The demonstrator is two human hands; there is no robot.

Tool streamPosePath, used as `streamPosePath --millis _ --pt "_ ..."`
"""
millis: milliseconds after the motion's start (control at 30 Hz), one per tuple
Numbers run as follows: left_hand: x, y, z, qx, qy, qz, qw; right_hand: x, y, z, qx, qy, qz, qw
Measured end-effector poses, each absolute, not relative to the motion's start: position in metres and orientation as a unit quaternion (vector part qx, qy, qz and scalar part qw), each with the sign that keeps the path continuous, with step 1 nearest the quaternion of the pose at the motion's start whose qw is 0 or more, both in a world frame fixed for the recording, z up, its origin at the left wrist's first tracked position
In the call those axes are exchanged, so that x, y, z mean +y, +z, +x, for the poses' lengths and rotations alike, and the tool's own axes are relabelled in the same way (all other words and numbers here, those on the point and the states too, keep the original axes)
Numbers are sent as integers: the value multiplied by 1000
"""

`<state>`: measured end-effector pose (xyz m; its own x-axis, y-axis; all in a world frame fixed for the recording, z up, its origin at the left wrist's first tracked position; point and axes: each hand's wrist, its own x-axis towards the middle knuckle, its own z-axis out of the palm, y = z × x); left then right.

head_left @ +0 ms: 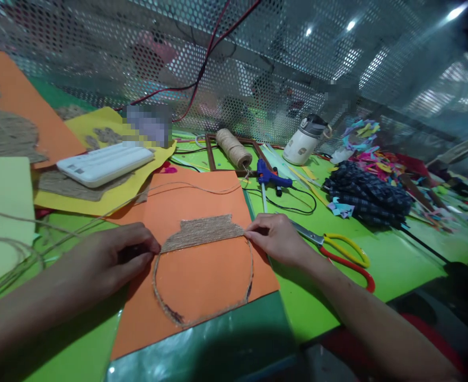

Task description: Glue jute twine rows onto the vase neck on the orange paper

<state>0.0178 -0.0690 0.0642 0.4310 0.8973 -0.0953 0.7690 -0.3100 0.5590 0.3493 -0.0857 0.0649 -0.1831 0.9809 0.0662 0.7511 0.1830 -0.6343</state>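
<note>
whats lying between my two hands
In the head view, a patch of twine on orange paper lies between the left hand and right hand.

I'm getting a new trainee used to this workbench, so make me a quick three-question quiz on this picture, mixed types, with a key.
1. Multiple choice: Which part of the twine outline on the orange sheet is filled with rows of twine? A) the top B) the bottom C) all of it
2. True or false: Of the two hands, the left is nearer the scissors.
3. Fill in: The glue gun near the twine spool is coloured ____.

Key:
1. A
2. False: the right hand is nearer.
3. Blue
</note>
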Motion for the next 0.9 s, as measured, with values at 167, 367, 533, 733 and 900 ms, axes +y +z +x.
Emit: streamPosePath --millis 167,367,533,733,900 --pt "-71 71 21 506 102 799 308 -85 57 348 -719 232 -599 264" --pt "-75 69 22 500 137 807 283 -84 53 346 -714 226 -606 270" --pt "-75 69 22 503 136 807 277 -83 53 345 -711 214 -618 259" --pt "-74 71 20 509 122 793 313 -82 54 343 -692 234 -633 256" --pt "-73 73 20 514 102 798 298 -82 50 343 -681 241 -643 255"
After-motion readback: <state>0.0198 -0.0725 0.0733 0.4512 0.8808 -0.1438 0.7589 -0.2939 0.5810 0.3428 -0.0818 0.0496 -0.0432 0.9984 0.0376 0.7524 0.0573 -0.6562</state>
